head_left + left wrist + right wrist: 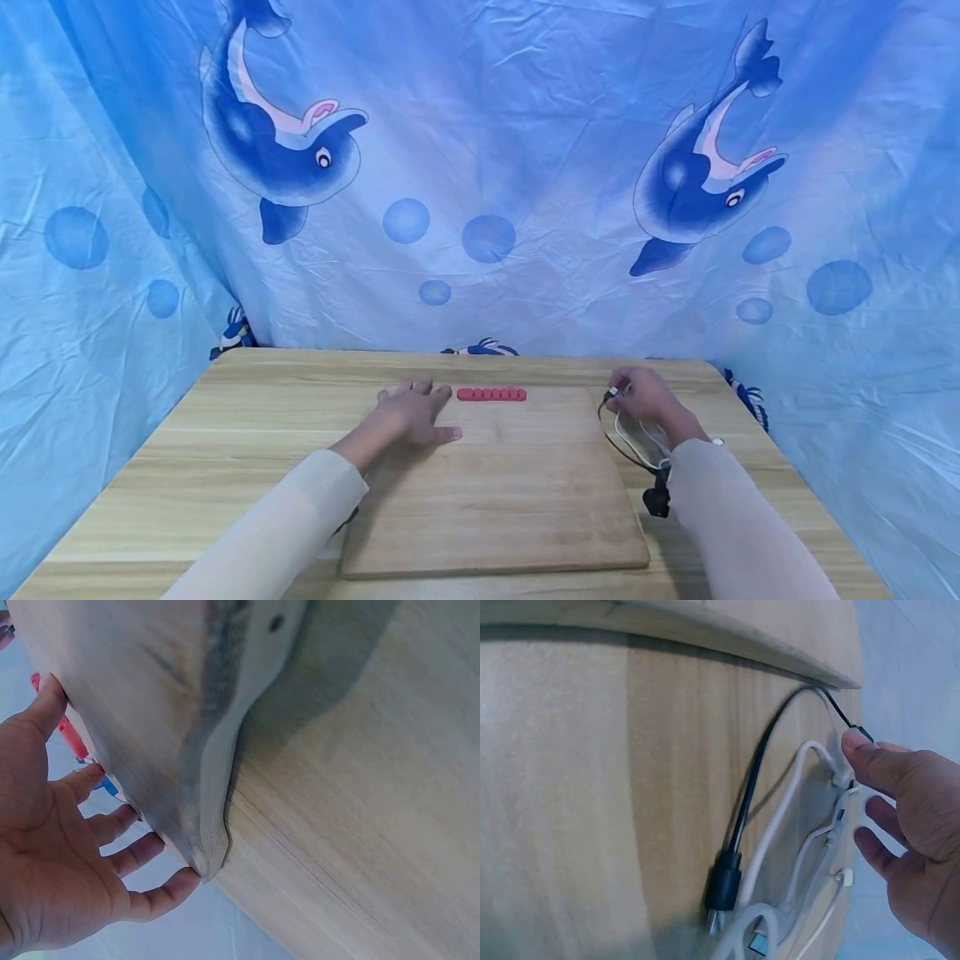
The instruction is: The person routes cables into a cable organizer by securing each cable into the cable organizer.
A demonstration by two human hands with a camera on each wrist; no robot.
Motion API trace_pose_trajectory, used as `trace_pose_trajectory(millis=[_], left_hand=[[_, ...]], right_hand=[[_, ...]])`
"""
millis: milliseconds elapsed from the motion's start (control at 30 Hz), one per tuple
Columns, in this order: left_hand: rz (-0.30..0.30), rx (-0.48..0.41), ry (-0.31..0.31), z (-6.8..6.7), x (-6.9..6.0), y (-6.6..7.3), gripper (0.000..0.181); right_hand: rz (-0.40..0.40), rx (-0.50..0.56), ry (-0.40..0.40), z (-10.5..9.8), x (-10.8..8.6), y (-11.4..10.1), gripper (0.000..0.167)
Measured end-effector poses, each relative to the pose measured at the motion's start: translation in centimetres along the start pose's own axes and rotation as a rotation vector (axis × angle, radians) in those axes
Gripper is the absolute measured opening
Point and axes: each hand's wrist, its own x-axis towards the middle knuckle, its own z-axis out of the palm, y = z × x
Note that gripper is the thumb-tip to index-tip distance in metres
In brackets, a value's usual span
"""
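"Board first: wooden, flat on the table, directly before you. Your left hand?"

"Palm down over its far left corner, fingers straight and well spread, thumb pointing toward the middle. You grip nothing on that side. How hard you press, I cannot tell."

"Your right hand?"

"Just off the far right corner, over the table. Narrow grip — you pinch one end of a black cable between thumb and finger; your other fingers curl loosely. From your fingertips the cable loops down beside the edge of the board to a black plug with a metal tip."

"What else lies near that hand?"

"White cables, several, tangled on the table to the right of the board. One overlaps the plug end in the right wrist view."

"Anything between your hands?"

"Red notched strip, on the board near its far edge — closer to your left hand, just beside the fingers. Behind everything, a blue dolphin curtain."
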Motion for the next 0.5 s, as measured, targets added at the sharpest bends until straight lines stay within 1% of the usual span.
trace_pose_trajectory(millis=[233, 500], left_hand=[[0.006, -0.002, -0.005, -0.1, 0.0, -0.1, 0.088], [0.006, -0.003, 0.0, -0.2, -0.1, 0.0, 0.088]], right_hand=[[0.026, 0.142, -0.026, -0.8, -0.2, -0.7, 0.008], [0.016, 0.354, 0.0, -1.4, -0.3, -1.2, 0.018]])
